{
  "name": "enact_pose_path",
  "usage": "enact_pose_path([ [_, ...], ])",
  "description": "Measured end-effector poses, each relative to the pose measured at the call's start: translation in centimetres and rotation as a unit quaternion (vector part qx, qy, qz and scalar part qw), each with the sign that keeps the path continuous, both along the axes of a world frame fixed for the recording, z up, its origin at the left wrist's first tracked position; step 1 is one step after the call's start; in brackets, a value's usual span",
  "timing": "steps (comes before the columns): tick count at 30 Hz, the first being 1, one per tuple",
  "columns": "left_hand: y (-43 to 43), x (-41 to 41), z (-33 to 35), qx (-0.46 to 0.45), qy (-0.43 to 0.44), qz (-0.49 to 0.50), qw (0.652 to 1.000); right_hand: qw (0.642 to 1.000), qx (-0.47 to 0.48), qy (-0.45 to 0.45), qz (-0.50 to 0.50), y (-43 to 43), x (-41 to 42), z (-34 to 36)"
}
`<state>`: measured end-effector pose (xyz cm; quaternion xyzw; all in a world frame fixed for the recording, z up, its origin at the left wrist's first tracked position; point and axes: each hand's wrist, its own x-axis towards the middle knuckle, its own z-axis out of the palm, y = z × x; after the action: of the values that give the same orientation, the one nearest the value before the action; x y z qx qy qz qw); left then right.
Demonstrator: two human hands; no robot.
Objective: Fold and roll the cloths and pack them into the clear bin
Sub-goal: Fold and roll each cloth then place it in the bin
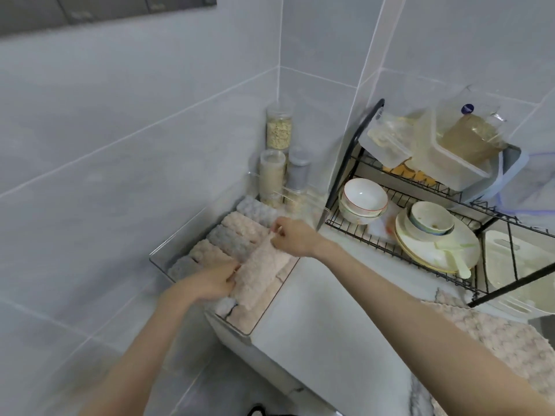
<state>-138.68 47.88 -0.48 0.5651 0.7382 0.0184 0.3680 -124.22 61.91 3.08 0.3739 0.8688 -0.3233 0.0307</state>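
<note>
We hold pink roll (262,270) over clear bin (163,250): left hand (214,282) grips near end, right hand (292,237) pinches far end. Bin nearly full; 1 pink cloth (492,337) unrolled on counter.

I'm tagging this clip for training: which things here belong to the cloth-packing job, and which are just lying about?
Job: clear bin, packed rolls, pink roll gripped by left hand and right hand, loose cloth on the counter.
Lying about: jars, dish rack, bowls, plates, plastic containers.
</note>
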Motion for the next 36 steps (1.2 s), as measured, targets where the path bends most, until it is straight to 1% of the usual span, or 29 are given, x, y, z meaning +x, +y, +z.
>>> enact_pose_path([
  [3,-0.8,0.3,-1.5,-0.071,0.055,-0.029,0.996,0.989,0.005,-0.136,0.054,-0.8,-2.2,-1.9],
  [5,-1.2,0.8,-1.8,-0.09,0.09,-0.038,0.991,0.978,0.004,-0.199,0.066,-1.5,-3.2,-3.0],
  [7,-1.2,1.6,-1.7,-0.085,0.122,-0.041,0.988,0.969,0.002,-0.24,0.063,-2.2,-3.7,-3.8],
  [9,-0.9,2.1,-1.8,-0.083,0.166,-0.042,0.982,0.964,0.003,-0.259,0.062,-2.7,-4.2,-4.4],
  [12,-0.5,2.9,-1.5,-0.072,0.257,-0.035,0.963,0.974,-0.006,-0.223,0.04,-2.9,-4.3,-6.0],
  [16,-0.4,3.3,-1.8,-0.046,0.3,-0.027,0.952,0.986,0.024,-0.161,0.021,-2.8,-4.2,-6.8],
  [18,-0.5,3.3,-1.9,-0.043,0.307,-0.029,0.95,0.989,0.041,-0.141,0.024,-2.7,-4.2,-6.8],
  [23,-0.5,3.1,-2.3,-0.042,0.296,-0.037,0.953,0.983,0.03,-0.177,0.045,-1.8,-3.8,-6.8],
  [27,-0.4,3.2,-3.0,-0.045,0.296,-0.041,0.953,0.976,0.011,-0.189,0.108,-1.3,-3.3,-6.9],
  [29,-0.3,3.3,-3.2,-0.041,0.302,-0.048,0.951,0.972,0.03,-0.203,0.113,-1.8,-3.2,-7.2],
  [32,-0.2,3.4,-3.3,-0.031,0.319,-0.064,0.945,0.964,0.084,-0.222,0.124,-2.6,-3.0,-7.4],
  [34,-0.3,3.5,-3.2,-0.024,0.324,-0.07,0.943,0.964,0.096,-0.207,0.133,-2.7,-2.6,-6.9],
  [36,-0.4,3.4,-2.9,-0.014,0.32,-0.066,0.945,0.972,0.099,-0.174,0.122,-2.7,-2.0,-5.9],
])
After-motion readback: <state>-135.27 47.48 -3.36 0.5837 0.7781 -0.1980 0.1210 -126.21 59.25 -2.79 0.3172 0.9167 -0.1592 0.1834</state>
